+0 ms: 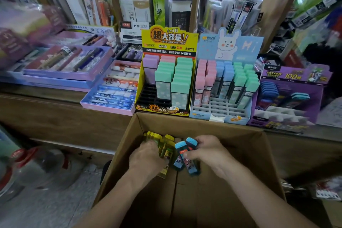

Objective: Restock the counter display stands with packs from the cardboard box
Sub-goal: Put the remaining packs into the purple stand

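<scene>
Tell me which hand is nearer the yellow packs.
Left. The left hand grips the yellow packs; the right hand is off to their right, holding two blue packs.

I stand at a stationery shop counter. Printed display stands of pastel packs, one marked 24PCS, sit beside open trays of pens, with boxed stock crowded behind.

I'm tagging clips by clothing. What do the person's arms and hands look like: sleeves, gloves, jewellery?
The left arm and right arm are bare to the frame edge, with no sleeve in view. The left hand and right hand wear no gloves. Neither wrist carries a watch or bracelet, and no ring shows.
</scene>
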`<state>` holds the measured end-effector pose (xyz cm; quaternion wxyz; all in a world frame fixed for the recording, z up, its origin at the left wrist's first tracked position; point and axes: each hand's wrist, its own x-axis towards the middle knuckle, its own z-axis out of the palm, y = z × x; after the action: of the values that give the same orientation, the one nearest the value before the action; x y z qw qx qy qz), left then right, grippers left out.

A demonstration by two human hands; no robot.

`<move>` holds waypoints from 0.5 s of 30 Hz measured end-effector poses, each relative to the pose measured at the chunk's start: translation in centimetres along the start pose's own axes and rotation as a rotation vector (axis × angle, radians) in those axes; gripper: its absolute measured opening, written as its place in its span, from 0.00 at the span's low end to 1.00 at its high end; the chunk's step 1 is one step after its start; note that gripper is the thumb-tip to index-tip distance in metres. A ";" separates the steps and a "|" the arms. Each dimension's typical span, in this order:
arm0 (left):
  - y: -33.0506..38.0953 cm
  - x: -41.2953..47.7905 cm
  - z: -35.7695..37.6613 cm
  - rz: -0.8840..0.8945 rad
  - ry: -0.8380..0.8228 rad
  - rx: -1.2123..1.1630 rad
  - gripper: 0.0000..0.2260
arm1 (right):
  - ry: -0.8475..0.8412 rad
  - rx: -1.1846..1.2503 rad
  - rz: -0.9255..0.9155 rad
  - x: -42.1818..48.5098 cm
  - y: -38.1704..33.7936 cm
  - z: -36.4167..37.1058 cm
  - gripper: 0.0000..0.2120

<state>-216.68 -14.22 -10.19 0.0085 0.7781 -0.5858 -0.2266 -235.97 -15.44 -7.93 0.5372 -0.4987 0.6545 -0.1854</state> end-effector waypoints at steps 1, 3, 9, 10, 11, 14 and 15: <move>0.1 -0.1 0.0 0.003 0.006 0.017 0.17 | 0.009 0.038 0.031 0.2 0.3 0.5 0.14; 0.5 -0.3 0.0 0.018 0.028 0.045 0.17 | 0.030 0.101 0.065 0.4 0.9 1.7 0.09; 1.3 -0.9 0.5 0.048 0.007 -0.010 0.13 | 0.152 0.143 0.129 0.6 1.6 4.7 0.11; 1.4 -1.0 0.8 0.048 -0.008 -0.035 0.15 | 0.166 0.152 0.132 0.6 1.7 4.9 0.11; 1.4 -1.0 1.1 0.047 -0.025 -0.067 0.18 | 0.172 0.174 0.132 0.5 1.7 4.9 0.10; 1.3 -1.0 1.6 0.022 -0.104 -0.215 0.24 | 0.164 0.266 0.168 0.1 1.5 4.7 0.06; 1.3 -1.0 1.6 0.020 -0.131 -0.264 0.25 | 0.160 0.284 0.187 0.0 1.6 4.6 0.05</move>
<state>-218.63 -13.30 -10.93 0.0747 0.7479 -0.5579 -0.3518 -232.57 -13.43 -10.81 0.5633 -0.3388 0.7058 -0.2643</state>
